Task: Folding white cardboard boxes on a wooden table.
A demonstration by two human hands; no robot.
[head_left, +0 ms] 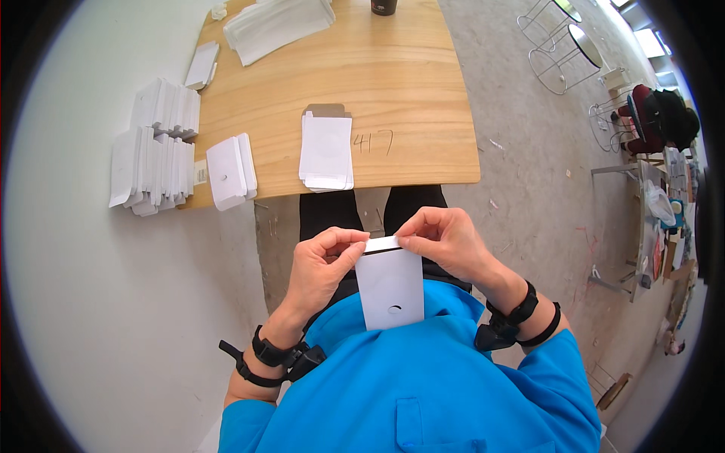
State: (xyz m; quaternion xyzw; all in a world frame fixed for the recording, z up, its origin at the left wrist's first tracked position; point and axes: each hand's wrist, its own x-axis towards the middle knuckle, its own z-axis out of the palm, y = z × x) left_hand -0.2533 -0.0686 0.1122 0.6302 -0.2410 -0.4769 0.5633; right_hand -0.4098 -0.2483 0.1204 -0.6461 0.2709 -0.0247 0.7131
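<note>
Left hand: the left hand [323,260] pinches the top left edge of a white card sleeve [390,285], fingers closed on it.
Right hand: the right hand [445,240] grips the sleeve's top right edge, fingertips curled over the fold.
Card sleeve: held upright over the lap, against the blue shirt [423,377], below the table's near edge.
Table: the wooden table [408,90] carries a small stack of flat sleeves [326,151] straight ahead.
Left side: more white stacks [155,147] stand at the table's left edge.
</note>
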